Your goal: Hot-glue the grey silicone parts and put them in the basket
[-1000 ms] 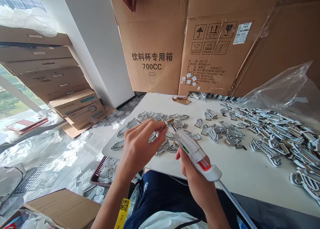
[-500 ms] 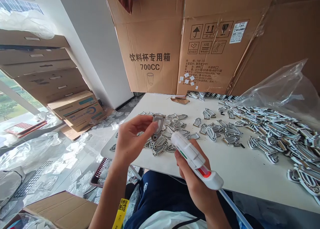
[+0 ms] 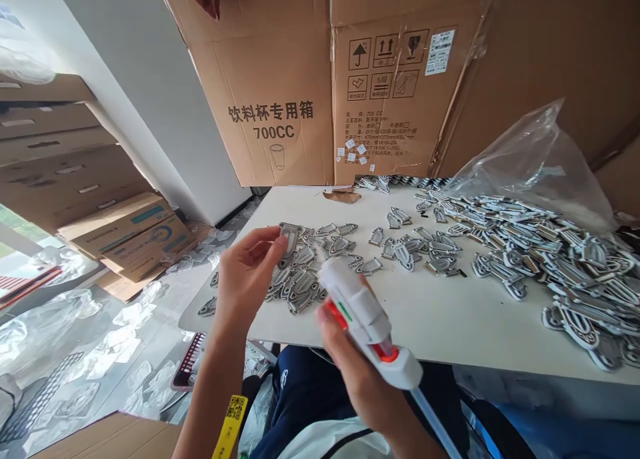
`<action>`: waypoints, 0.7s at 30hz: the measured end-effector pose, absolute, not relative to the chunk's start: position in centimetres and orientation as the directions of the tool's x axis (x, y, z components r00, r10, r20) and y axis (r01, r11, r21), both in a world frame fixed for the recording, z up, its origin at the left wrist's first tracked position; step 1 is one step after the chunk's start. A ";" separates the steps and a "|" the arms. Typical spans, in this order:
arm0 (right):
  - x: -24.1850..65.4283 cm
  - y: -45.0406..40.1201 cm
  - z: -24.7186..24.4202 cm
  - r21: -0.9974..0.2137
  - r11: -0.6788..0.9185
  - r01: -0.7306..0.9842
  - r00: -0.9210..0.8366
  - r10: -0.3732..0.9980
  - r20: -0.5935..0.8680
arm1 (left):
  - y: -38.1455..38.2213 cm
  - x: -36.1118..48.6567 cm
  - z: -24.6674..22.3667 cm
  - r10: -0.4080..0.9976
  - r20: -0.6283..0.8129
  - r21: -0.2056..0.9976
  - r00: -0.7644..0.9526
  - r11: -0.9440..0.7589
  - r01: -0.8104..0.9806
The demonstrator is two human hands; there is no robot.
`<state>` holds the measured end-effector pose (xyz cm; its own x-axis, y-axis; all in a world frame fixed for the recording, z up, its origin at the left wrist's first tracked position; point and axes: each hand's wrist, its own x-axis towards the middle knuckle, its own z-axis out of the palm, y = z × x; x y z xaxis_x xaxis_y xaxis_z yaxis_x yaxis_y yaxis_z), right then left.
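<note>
Between its thumb and fingers, my left hand point(image 3: 247, 269) pinches a small grey metal-looking piece point(image 3: 289, 240), held above the table's left part. My right hand point(image 3: 350, 359) is wrapped round a white glue gun point(image 3: 367, 312) with red parts; a pale cord or stick trails from its rear. The gun's tip points up and left, a short way from the held piece and not touching it. Under and beyond both hands lies a loose heap of similar grey pieces point(image 3: 300, 282) on the white table point(image 3: 480, 332).
A large pile of such pieces point(image 3: 550, 245) covers the table's right side, by a clear plastic bag point(image 3: 540, 159). Tall cardboard point(image 3: 275, 65) stands behind. Plastic scraps point(image 3: 115, 339), cartons point(image 3: 135, 239) and a dark red basket point(image 3: 190, 362) are on the left.
The view has shifted right. My left hand still pinches the grey piece. The glue gun is turned more upright, and a red part now shows by my right fingers.
</note>
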<state>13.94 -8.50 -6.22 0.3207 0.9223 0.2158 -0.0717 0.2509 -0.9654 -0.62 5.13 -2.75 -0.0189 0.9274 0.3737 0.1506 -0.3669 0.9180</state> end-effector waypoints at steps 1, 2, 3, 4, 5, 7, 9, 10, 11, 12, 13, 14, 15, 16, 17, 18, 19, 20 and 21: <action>13.6 -8.4 -5.9 -0.951 0.278 -0.138 0.271 0.934 0.234 | 5.6 -0.4 -3.0 0.928 0.373 0.911 0.005 -0.368 0.185; 13.4 -8.2 -5.7 -0.929 0.309 -0.202 0.234 0.937 0.261 | 6.2 -0.1 -3.3 0.931 0.362 0.905 0.044 -0.363 0.222; 13.2 -8.1 -5.5 -0.908 0.326 -0.263 0.203 0.939 0.278 | 6.9 0.2 -3.6 0.933 0.348 0.897 0.091 -0.360 0.257; 13.1 -7.9 -5.4 -0.896 0.326 -0.300 0.184 0.942 0.281 | 7.6 0.7 -4.0 0.932 0.331 0.888 0.148 -0.360 0.286; 13.0 -7.8 -5.3 -0.890 0.316 -0.328 0.164 0.947 0.276 | 8.5 1.2 -4.3 0.925 0.314 0.876 0.214 -0.369 0.310; 12.8 -7.7 -5.2 -0.897 0.263 -0.356 0.103 0.965 0.243 | 10.3 2.6 -4.9 0.888 0.268 0.834 0.374 -0.408 0.371; 12.8 -7.7 -5.3 -0.905 0.220 -0.365 0.050 0.975 0.218 | 12.1 4.5 -5.4 0.833 0.202 0.775 0.515 -0.457 0.436; 12.8 -7.7 -5.3 -0.907 0.207 -0.366 0.033 0.977 0.210 | 13.0 5.5 -5.6 0.807 0.170 0.744 0.566 -0.482 0.463; 12.8 -7.8 -5.3 -0.910 0.194 -0.367 0.024 0.980 0.199 | 13.8 6.6 -5.7 0.785 0.151 0.716 0.601 -0.506 0.481; 12.8 -7.8 -5.3 -0.911 0.183 -0.369 0.025 0.982 0.187 | 14.5 7.7 -5.9 0.766 0.138 0.696 0.628 -0.526 0.489; 12.8 -7.8 -5.3 -0.911 0.175 -0.372 0.031 0.984 0.177 | 15.2 8.8 -6.0 0.747 0.130 0.679 0.652 -0.546 0.490; 12.9 -7.8 -5.2 -0.913 0.166 -0.372 0.039 0.986 0.164 | 15.8 9.7 -6.0 0.725 0.122 0.659 0.678 -0.569 0.491; 13.0 -7.8 -5.2 -0.916 0.159 -0.369 0.046 0.987 0.152 | 16.3 10.7 -6.0 0.703 0.115 0.640 0.702 -0.593 0.489; 13.1 -7.9 -5.1 -0.919 0.153 -0.363 0.059 0.988 0.142 | 16.8 11.5 -6.0 0.681 0.109 0.621 0.724 -0.615 0.485; 13.3 -7.9 -5.0 -0.923 0.155 -0.354 0.071 0.988 0.138 | 17.3 12.2 -6.0 0.660 0.102 0.605 0.744 -0.635 0.480; 13.4 -8.0 -5.0 -0.925 0.162 -0.345 0.082 0.986 0.143 | 17.7 12.8 -6.0 0.641 0.095 0.590 0.762 -0.653 0.475; 13.6 -8.0 -4.9 -0.924 0.174 -0.340 0.091 0.984 0.152 | 18.0 13.3 -6.1 0.623 0.088 0.578 0.778 -0.668 0.469; 13.7 -8.1 -4.9 -0.922 0.186 -0.338 0.099 0.982 0.162 | 18.3 13.8 -6.1 0.604 0.077 0.566 0.794 -0.682 0.463; 13.8 -8.1 -4.9 -0.919 0.199 -0.339 0.105 0.979 0.174 | 18.5 14.1 -6.2 0.583 0.064 0.556 0.810 -0.695 0.456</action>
